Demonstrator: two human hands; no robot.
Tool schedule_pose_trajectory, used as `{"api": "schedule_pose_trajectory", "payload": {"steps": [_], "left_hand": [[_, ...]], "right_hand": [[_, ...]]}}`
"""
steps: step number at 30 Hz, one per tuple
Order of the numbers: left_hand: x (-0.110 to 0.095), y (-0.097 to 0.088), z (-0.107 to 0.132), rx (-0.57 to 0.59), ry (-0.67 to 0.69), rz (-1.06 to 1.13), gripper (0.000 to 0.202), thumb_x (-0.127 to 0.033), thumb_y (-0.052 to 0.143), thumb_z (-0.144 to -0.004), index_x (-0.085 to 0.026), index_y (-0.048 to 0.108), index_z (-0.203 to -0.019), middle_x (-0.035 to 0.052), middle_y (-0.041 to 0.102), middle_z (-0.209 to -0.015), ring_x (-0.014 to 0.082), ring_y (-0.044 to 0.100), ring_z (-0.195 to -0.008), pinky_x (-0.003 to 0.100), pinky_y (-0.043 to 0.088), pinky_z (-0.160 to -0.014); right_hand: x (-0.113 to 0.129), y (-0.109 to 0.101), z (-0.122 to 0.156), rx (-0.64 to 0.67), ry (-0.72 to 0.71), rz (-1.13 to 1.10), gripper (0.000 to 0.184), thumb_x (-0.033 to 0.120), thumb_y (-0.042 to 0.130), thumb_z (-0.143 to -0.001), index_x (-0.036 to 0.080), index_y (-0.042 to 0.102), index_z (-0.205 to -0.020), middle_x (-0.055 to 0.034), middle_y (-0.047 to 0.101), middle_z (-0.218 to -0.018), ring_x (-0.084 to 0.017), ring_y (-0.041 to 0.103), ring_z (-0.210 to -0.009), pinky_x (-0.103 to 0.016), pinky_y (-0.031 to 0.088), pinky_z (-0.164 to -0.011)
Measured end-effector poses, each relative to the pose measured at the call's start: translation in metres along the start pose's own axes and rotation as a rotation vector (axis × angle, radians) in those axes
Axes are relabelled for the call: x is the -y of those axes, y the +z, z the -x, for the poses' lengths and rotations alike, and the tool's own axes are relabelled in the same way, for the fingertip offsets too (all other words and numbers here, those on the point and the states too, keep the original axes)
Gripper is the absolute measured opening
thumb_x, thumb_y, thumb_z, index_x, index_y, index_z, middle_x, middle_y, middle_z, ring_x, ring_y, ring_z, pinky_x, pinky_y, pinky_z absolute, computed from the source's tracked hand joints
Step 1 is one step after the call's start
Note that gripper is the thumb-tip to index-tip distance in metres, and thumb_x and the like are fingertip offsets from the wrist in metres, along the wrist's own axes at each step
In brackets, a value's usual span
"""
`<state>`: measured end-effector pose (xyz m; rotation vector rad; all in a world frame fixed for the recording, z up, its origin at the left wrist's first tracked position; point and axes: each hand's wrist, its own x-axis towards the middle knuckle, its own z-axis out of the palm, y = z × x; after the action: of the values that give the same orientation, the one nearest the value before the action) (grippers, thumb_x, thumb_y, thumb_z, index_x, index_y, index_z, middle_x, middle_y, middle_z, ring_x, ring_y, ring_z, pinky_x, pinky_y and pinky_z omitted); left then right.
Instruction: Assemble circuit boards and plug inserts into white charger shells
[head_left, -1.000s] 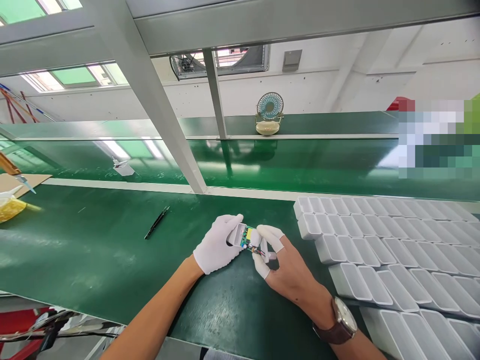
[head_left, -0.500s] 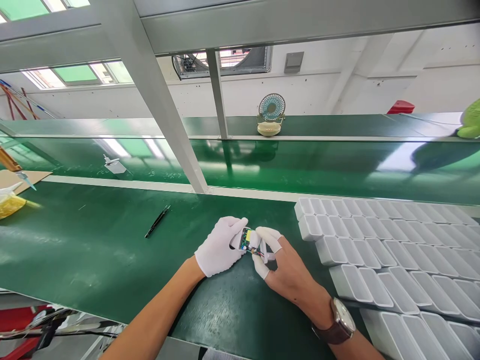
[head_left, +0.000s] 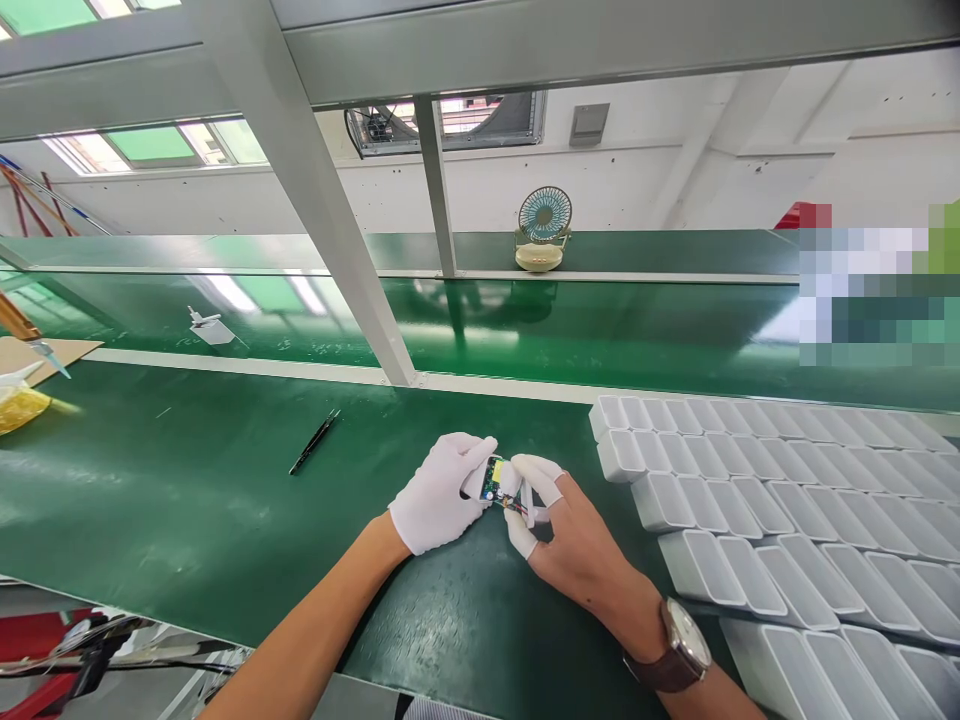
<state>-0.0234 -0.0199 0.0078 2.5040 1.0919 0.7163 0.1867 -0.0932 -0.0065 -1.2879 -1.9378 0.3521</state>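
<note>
Between my two hands is a small circuit board (head_left: 492, 482) with a yellow part on it and a white casing around it. My left hand (head_left: 444, 494), in a white glove, is closed on its left end. With white finger cots on the fingertips, my right hand (head_left: 559, 515) pinches the right end, where a white plastic piece (head_left: 528, 505) and some thin wires show. How the board sits in the casing is partly hidden by my fingers. Black tweezers (head_left: 315, 442) lie on the green bench (head_left: 187, 500) to the left.
Rows of white plastic cases (head_left: 720, 500) cover the right side of the bench. A conveyor belt (head_left: 600, 335) runs behind it, carrying a small white item (head_left: 212, 328). A slanted metal post (head_left: 337, 220) rises at the bench's back edge. Beyond stands a small fan (head_left: 544, 228).
The small white item on the belt has shifted slightly to the left. Both hands and the circuit board have stayed in nearly the same place.
</note>
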Motion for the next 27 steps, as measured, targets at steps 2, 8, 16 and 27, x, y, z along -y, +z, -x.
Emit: {"api": "schedule_pose_trajectory", "payload": {"steps": [2,8,16,27], "left_hand": [[-0.0009,-0.0006,-0.0006,-0.011,0.011,0.003,0.081,-0.01,0.066,-0.076,-0.034,0.038,-0.148,0.0086,0.056,-0.13,0.0272,0.055,-0.122,0.044,0.051,-0.1],[-0.0011,-0.0017,-0.002,-0.008,0.012,-0.01,0.079,-0.009,0.067,-0.075,-0.034,0.04,-0.145,0.0076,0.057,-0.129,0.0278,0.055,-0.123,0.044,0.051,-0.099],[0.0037,0.0024,-0.0005,-0.001,0.017,-0.012,0.078,-0.013,0.067,-0.078,-0.035,0.038,-0.147,0.0074,0.056,-0.13,0.0272,0.053,-0.125,0.044,0.049,-0.103],[-0.0019,0.0064,-0.0019,0.047,0.052,0.041,0.077,-0.012,0.065,-0.078,-0.036,0.039,-0.147,0.0073,0.06,-0.123,0.0269,0.058,-0.118,0.046,0.051,-0.1]], "right_hand": [[0.0004,-0.0002,-0.0002,0.0,-0.002,0.003,0.062,0.017,0.055,-0.094,0.025,0.035,-0.152,-0.0138,0.053,-0.14,-0.029,0.055,-0.129,-0.05,0.06,-0.1],[0.0026,-0.0017,-0.0016,-0.006,-0.031,0.029,0.063,0.017,0.055,-0.094,0.026,0.033,-0.152,-0.0133,0.053,-0.142,-0.031,0.053,-0.131,-0.051,0.06,-0.099],[0.0049,-0.0035,-0.0056,-0.038,-0.115,0.093,0.068,0.01,0.055,-0.091,0.021,0.03,-0.153,-0.0137,0.055,-0.137,-0.028,0.053,-0.128,-0.048,0.054,-0.105],[0.0062,-0.0024,-0.0056,-0.036,-0.151,0.1,0.063,0.013,0.055,-0.094,0.021,0.032,-0.152,-0.0151,0.058,-0.133,-0.029,0.054,-0.127,-0.05,0.053,-0.103]]}}
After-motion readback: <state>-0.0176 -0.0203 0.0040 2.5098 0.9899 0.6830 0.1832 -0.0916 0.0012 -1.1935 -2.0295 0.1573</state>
